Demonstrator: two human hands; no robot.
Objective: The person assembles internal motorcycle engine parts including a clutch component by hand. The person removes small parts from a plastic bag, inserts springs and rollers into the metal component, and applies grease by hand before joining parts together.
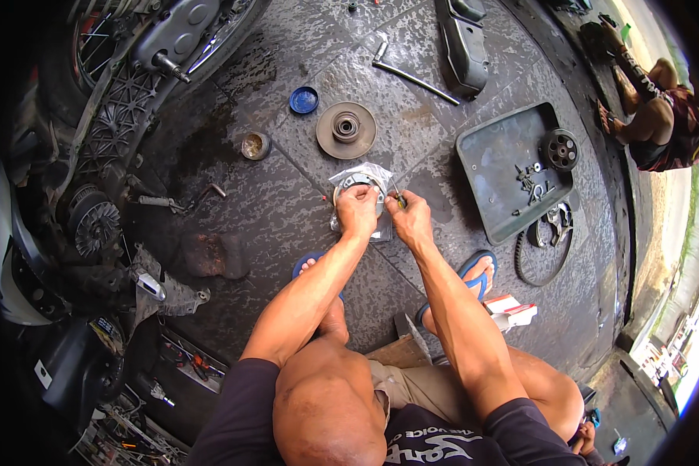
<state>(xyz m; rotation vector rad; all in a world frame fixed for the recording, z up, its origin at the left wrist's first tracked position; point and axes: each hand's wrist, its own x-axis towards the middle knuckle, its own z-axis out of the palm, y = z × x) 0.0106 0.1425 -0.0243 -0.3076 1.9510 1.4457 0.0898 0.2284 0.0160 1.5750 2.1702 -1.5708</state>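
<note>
A round metal part, which looks like a clutch shoe assembly, lies on a clear plastic bag on the floor before me. My left hand grips its left side with bent fingers, hiding much of it. At its right edge my right hand is closed in a pinch around a small slim tool with a yellowish bit; its exact kind is hidden by the fingers. Just beyond sits a brownish metal pulley with a raised hub.
A blue lid and a small tin lie ahead left. A socket handle is farther off. On my right are a grey tray with bolts and a drive belt. A partly dismantled motorcycle stands left. Another person sits far right.
</note>
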